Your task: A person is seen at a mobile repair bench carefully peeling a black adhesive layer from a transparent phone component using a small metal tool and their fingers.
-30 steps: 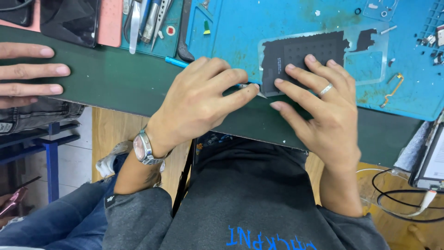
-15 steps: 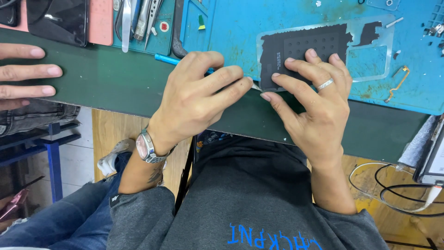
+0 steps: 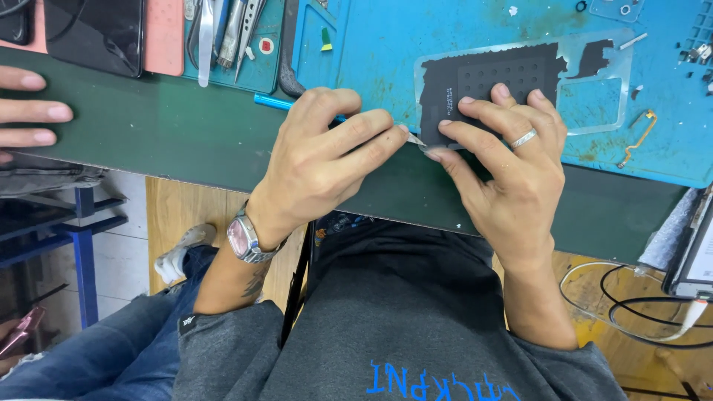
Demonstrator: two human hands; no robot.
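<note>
The black perforated sheet (image 3: 490, 78) on its clear backing film lies flat on the blue work mat (image 3: 386, 44), near the mat's front edge. The left hand (image 3: 327, 156) is curled tight around a thin blue-handled pick (image 3: 273, 102), whose tip touches the sheet's lower left corner. The right hand (image 3: 512, 167), ring on one finger, is spread, fingertips pressing the sheet's front edge down. Left of the sheet, past the mat's edge, tweezers (image 3: 206, 33) sit in a teal tray, with a dark phone (image 3: 93, 30) on a pink pad further left. Another person's fingers (image 3: 30, 108) rest on the green desk (image 3: 171, 134) at the far left.
</note>
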